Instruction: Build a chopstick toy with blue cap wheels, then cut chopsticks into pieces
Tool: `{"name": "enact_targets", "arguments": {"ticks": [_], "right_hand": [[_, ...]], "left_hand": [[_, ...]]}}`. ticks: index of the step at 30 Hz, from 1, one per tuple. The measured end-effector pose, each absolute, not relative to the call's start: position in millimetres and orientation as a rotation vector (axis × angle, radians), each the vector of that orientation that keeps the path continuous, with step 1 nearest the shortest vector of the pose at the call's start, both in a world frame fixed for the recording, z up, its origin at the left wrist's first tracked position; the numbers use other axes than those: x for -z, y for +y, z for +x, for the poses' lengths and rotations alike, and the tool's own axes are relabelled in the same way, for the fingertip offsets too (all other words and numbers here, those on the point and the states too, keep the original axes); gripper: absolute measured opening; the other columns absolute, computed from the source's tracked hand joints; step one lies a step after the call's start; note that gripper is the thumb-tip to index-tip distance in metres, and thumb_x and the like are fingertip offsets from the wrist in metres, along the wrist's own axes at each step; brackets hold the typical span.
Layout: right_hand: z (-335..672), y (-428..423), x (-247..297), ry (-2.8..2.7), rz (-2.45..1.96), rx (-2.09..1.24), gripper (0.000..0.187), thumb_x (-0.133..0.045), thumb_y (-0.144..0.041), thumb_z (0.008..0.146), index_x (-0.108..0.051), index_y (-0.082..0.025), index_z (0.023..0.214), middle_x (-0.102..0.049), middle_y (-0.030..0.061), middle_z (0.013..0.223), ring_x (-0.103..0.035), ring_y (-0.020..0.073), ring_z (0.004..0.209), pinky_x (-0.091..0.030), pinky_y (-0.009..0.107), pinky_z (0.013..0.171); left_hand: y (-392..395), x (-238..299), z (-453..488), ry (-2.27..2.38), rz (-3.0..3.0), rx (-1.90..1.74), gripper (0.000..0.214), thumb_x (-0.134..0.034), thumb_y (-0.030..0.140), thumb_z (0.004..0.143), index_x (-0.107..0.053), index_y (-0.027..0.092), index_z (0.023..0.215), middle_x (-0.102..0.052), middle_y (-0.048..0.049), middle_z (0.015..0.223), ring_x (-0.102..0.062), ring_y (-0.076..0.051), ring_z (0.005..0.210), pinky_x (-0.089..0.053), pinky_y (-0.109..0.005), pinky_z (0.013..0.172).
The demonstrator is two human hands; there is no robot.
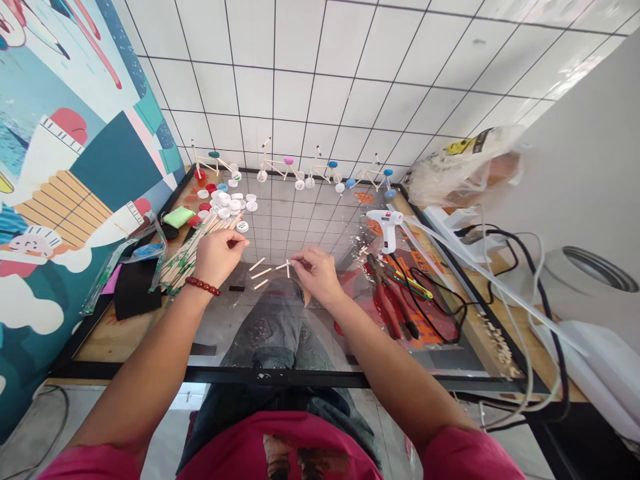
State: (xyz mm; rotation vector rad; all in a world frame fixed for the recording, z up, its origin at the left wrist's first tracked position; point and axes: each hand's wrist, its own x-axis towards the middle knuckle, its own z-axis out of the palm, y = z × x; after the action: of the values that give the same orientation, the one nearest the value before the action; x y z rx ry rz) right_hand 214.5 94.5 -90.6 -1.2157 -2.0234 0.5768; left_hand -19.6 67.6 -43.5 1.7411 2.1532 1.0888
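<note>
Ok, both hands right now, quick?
Left hand: curled beside the bundle of wooden sticks; can't tell whether holding.
Right hand: closed, pinching a short wooden stick.

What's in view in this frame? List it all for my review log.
Toy bicycles: four, pale wood with coloured caps, far table edge
Bottle caps: many, white, red and blue, back left of table
Wooden sticks: one bundle, pale, left side
Short sticks: three, pale, centre
Glue gun: one, white, right side
Pliers: one pair, red handles, right side
Plastic bag: one, translucent, far right
Cables: several, black and white, right
Left hand: one, bare, at the bundle, red bead bracelet
Right hand: one, bare, pinching a pale stick joint
Shirt: one, pink, bottom
</note>
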Motion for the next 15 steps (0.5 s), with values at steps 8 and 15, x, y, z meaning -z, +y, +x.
{"name": "enact_targets", "arguments": {"ticks": [8,15], "right_hand": [[212.3,87.8,91.3,-2.276,-1.133,-0.411,0.022,-0.066,-0.028,0.091,-0.072,-0.027,0.112,-0.069,0.008,0.116,-0.059,0.0255,0.107,-0.036,0.041,0.091],[209.1,88.0,92.3,-2.245,-1.136,-0.483,0.009,-0.064,-0.021,0.09,-0.072,-0.024,0.088,-0.071,0.0044,0.109,-0.06,0.0231,0.105,-0.036,0.037,0.087]], "left_hand": [[70.9,45.1,-31.5,2.245,1.687,-1.382,0.018,-0.07,0.036,0.078,-0.075,0.019,0.078,-0.075,-0.0032,0.077,-0.066,-0.019,0.068,-0.051,-0.03,0.071],[74.8,41.1,-63.5,2.35,1.502,-1.551,0.029,-0.067,0.029,0.076,-0.074,0.018,0.102,-0.075,-0.0042,0.084,-0.068,-0.019,0.072,-0.055,-0.031,0.076]]}}
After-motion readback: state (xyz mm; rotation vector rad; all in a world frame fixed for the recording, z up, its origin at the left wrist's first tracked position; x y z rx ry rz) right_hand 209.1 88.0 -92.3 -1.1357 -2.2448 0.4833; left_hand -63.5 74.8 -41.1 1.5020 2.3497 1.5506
